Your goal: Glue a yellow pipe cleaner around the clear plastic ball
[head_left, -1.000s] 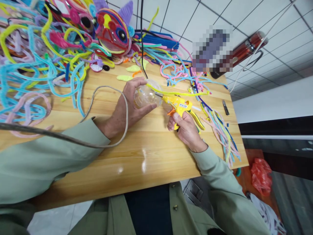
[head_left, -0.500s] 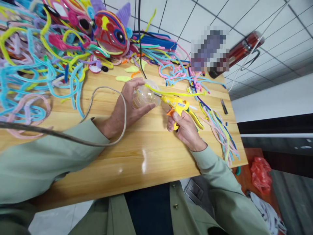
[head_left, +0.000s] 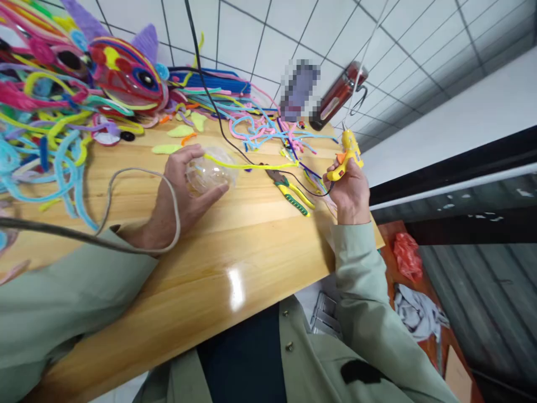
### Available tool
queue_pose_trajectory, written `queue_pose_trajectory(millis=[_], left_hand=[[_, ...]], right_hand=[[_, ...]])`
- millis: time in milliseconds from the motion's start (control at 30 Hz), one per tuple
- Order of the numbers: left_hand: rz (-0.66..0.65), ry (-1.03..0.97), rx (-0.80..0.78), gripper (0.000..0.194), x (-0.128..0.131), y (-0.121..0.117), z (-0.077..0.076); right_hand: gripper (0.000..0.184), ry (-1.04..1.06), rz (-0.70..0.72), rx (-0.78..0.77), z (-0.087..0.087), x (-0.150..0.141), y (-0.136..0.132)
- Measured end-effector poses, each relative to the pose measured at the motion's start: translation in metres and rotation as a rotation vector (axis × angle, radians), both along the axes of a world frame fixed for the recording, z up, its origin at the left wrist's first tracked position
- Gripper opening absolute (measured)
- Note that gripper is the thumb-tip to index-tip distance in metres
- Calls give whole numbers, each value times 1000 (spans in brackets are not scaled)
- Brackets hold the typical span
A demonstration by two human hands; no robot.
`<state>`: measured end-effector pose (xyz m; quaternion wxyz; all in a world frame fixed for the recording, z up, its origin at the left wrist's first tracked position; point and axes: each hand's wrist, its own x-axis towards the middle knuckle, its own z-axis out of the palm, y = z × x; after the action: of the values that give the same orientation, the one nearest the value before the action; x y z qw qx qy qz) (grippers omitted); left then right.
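My left hand (head_left: 184,187) grips a clear plastic ball (head_left: 213,172), its thumb along the near side and fingers over the far left. From the top of the ball a yellow pipe cleaner (head_left: 255,166) stretches out to the right. Off to the right, raised near the table's right side, my right hand (head_left: 349,187) is closed around the handle of a yellow hot glue gun (head_left: 349,154), nozzle pointing up. Its black cord droops leftward over the table. Between the hands lie pliers (head_left: 291,193) with yellow and green handles.
Loose pipe cleaners (head_left: 54,145) heap at the left, beside a decorated fish-like figure (head_left: 126,75). More pipe cleaners (head_left: 260,126) lie at the back. A red thermos (head_left: 339,95) stands by the tiled wall. A grey cable (head_left: 176,207) loops over my left forearm.
My right hand has drawn the glue gun away from the ball, to the right and up, uncovering the pliers. My left hand still holds the ball. The whole view has shifted right.
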<state>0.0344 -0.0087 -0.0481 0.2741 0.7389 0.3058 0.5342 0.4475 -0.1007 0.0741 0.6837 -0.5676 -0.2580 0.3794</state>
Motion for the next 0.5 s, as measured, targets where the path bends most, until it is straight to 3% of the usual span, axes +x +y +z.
queue_pose_trajectory(millis=[133, 200, 333, 500], left_hand=[[-56, 1, 87, 103, -1, 7, -4], [-53, 13, 117, 100, -2, 8, -3], [-61, 19, 110, 99, -3, 9, -2], [-38, 29, 115, 92, 1, 5, 0]], right_hand=[[6, -76, -78, -80, -9, 44, 16], [7, -49, -93, -131, -14, 54, 27], [28, -9, -159, -206, -20, 57, 47], [29, -77, -169, -231, -28, 46, 41]])
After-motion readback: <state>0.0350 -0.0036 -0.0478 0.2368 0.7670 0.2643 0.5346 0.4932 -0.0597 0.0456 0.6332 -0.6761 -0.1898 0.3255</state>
